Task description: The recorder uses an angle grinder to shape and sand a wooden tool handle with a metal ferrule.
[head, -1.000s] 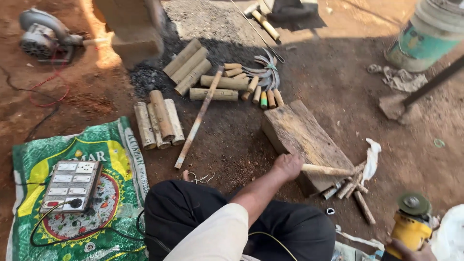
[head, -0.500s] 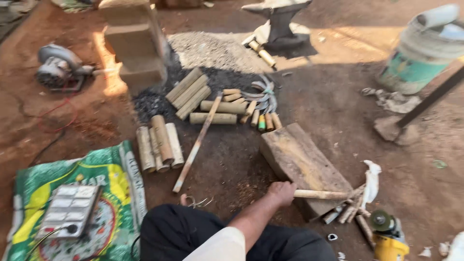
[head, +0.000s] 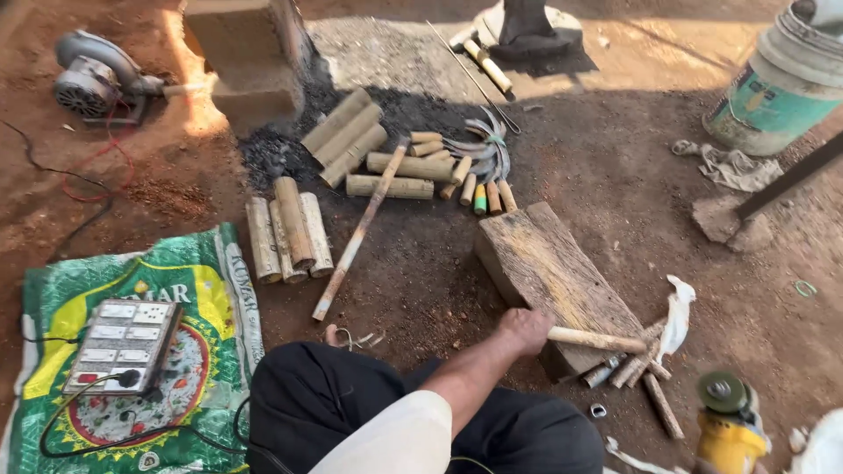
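Observation:
My left hand point(head: 523, 331) is closed around one end of a pale wooden stick point(head: 601, 340) that lies across the near end of a thick wooden block point(head: 549, 263). My left arm in a white sleeve reaches over my dark-trousered knee. At the bottom right a yellow angle grinder point(head: 727, 421) pokes up, disc end upward; the hand on it is below the frame edge. Several short wooden handles point(head: 645, 373) lie on the dirt by the block's near corner.
Cut bamboo pieces point(head: 290, 228) and a long bamboo pole point(head: 360, 233) lie on the dirt. Several curved sickle blades with handles point(head: 479, 158) sit behind the block. A switchboard point(head: 123, 338) rests on a green sack point(head: 202, 281). A blower point(head: 92, 79), bricks point(head: 241, 53), bucket point(head: 781, 83) and anvil base point(head: 527, 31) stand around.
The view has tilted and shifted slightly. My left hand stays on the stick at the block. The grinder has dropped lower at the right, and the hand on it has left the frame.

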